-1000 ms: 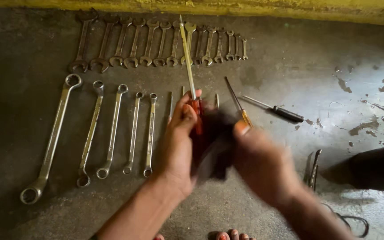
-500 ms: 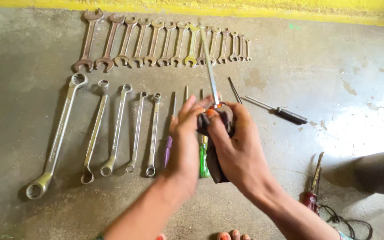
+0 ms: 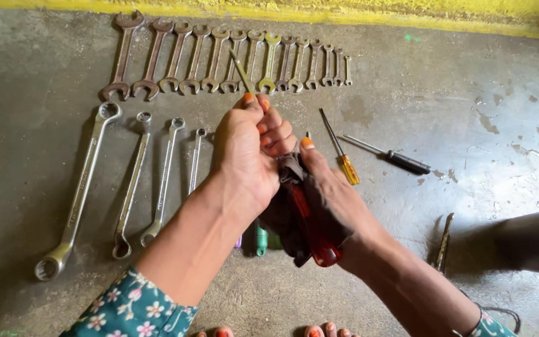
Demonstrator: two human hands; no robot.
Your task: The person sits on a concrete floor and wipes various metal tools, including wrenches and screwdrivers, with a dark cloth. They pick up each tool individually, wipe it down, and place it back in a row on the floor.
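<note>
My left hand (image 3: 247, 153) grips the metal shaft (image 3: 242, 72) of a long screwdriver, which points up and away toward the far wrenches. My right hand (image 3: 329, 193) holds a dark cloth (image 3: 288, 218) wrapped around the screwdriver's red handle (image 3: 313, 234). Both hands hover over the concrete floor (image 3: 444, 100), above a row of small screwdrivers whose purple and green handles (image 3: 261, 240) peek out below my left wrist.
Several open-end wrenches (image 3: 219, 59) lie in a row by the yellow wall. Ring spanners (image 3: 79, 190) lie to the left. A yellow-handled screwdriver (image 3: 342, 159) and a black-handled one (image 3: 397, 159) lie to the right. Pliers (image 3: 444, 240) and a dark container (image 3: 534, 240) sit at right.
The screwdriver has tilted leftward and my left hand has slid up onto its shaft. The view has moved in closer to the hands. The cloth now covers the handle.
</note>
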